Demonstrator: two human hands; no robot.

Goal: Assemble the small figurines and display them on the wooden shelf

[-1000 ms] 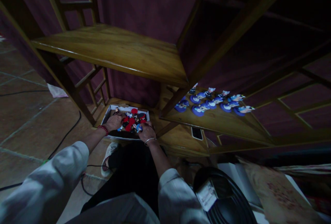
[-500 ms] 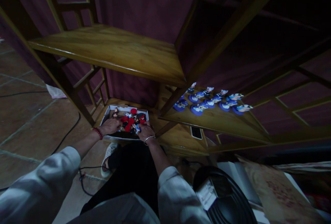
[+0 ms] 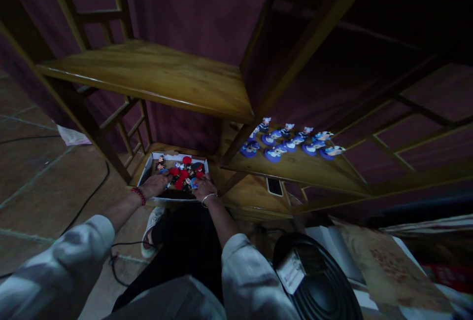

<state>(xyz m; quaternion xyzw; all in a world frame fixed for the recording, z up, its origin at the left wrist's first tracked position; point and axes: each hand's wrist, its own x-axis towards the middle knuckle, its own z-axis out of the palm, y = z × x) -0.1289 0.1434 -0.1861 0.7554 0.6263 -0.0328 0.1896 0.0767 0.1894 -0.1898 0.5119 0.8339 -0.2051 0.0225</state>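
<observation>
Whether anything is grasped by the left hand [image 3: 155,186] or right hand [image 3: 203,188] cannot be told; both are held at small figures [image 3: 183,177] heaped in the box [image 3: 146,168]. Light, stiff plastic is suggested, best gripped by the round bases [image 3: 186,160].

Indoors, type unclear; wooden shelving [image 3: 155,77], tiled flr [image 3: 33,177]

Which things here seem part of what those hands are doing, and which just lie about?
Likely in use: white box; figures inside, by left hand and right hand; perhaps shelf figurines.

Likely lying about: phone; black cable; small white packet.
</observation>
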